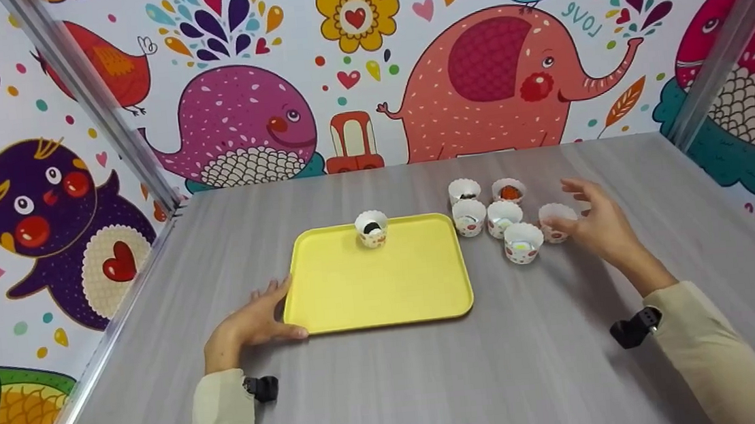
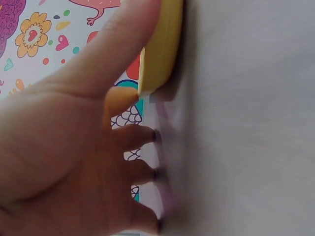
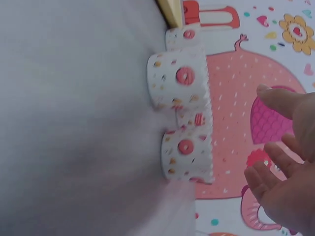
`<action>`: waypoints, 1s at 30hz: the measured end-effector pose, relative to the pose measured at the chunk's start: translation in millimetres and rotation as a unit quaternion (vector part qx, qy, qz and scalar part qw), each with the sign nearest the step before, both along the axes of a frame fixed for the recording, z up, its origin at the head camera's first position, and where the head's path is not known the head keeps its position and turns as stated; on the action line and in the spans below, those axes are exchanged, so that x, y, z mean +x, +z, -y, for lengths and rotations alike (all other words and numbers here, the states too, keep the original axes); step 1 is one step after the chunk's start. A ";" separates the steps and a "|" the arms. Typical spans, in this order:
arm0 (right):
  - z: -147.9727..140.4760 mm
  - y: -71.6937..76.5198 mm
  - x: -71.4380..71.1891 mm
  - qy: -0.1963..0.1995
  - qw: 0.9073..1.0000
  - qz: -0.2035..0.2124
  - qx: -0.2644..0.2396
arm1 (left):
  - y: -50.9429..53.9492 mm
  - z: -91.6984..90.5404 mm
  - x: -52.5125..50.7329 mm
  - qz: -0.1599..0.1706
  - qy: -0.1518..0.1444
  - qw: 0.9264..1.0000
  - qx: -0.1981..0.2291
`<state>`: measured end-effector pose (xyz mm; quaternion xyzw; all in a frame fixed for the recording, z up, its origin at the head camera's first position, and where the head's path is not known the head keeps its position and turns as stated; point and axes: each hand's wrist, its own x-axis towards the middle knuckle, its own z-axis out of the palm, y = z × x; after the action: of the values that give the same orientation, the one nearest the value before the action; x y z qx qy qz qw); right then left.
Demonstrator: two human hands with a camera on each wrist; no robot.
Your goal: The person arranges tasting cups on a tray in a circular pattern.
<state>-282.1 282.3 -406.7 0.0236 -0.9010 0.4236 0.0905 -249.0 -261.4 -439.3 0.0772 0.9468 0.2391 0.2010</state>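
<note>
A yellow tray [image 1: 377, 280] lies flat on the table, with one white scalloped paper cup [image 1: 372, 236] holding something black at its far edge. My left hand [image 1: 255, 322] touches the tray's near left corner, its thumb straight along the front edge and the other fingers spread beside the left edge. Right of the tray stand several more patterned paper cups [image 1: 522, 246]. My right hand [image 1: 601, 226] is nearest the rightmost cup [image 1: 556, 227], thumb and fingers apart, holding nothing. In the right wrist view a gap separates this hand from the cups [image 3: 187, 157].
Among the grouped cups, one [image 1: 508, 191] contains something orange and another [image 1: 464, 192] something dark. The grey table [image 1: 394, 402] ends at printed cartoon walls [image 1: 351, 71] at the back and sides. Metal posts [image 1: 94, 93] stand at the corners.
</note>
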 end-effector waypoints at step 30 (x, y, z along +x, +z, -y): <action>-22.4 -48.5 -19.3 0.011 0.991 0.066 -0.114 | 1.5 -1.7 1.1 -0.005 0.004 1.000 0.000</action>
<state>-301.4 304.7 -455.2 -0.0048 -0.8508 0.5247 0.0286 -247.9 -259.7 -437.9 0.0748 0.9481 0.2397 0.1951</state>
